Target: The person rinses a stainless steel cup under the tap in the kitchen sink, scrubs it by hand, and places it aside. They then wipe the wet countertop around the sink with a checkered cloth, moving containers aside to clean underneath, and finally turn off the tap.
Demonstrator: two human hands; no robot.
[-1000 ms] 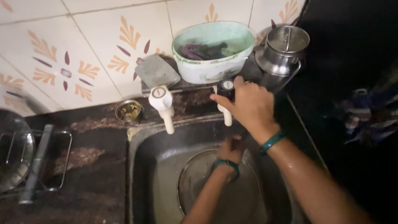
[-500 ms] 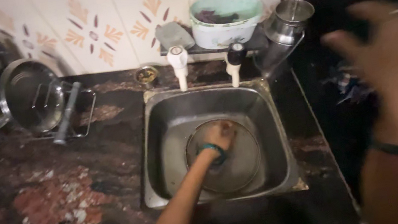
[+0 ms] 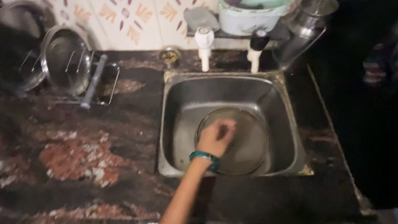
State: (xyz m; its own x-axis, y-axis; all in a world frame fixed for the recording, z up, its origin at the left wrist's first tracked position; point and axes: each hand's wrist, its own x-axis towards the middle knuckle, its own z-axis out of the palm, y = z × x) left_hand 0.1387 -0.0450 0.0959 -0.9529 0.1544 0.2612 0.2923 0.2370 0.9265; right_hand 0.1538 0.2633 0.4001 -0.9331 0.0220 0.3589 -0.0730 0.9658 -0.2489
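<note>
- Down in the sink point(image 3: 277, 92), the left hand point(image 3: 216, 137) rests on a round steel plate point(image 3: 248, 141), fingers curled loosely; I cannot tell if the grip is tight.
- The plate lies flat on the sink bottom.
- The right hand is out of sight.
- At 12 o'clock from the sink stand two white taps point(image 3: 204, 45).
- At 10 o'clock, on the dark tabletop point(image 3: 78, 157), plates lean in a wire rack point(image 3: 63, 57).
- A green bowl point(image 3: 252, 6) and a steel pot point(image 3: 307, 22) sit at 1 o'clock.

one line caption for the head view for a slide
Left hand rests on a round steel plate in the sink.
</note>
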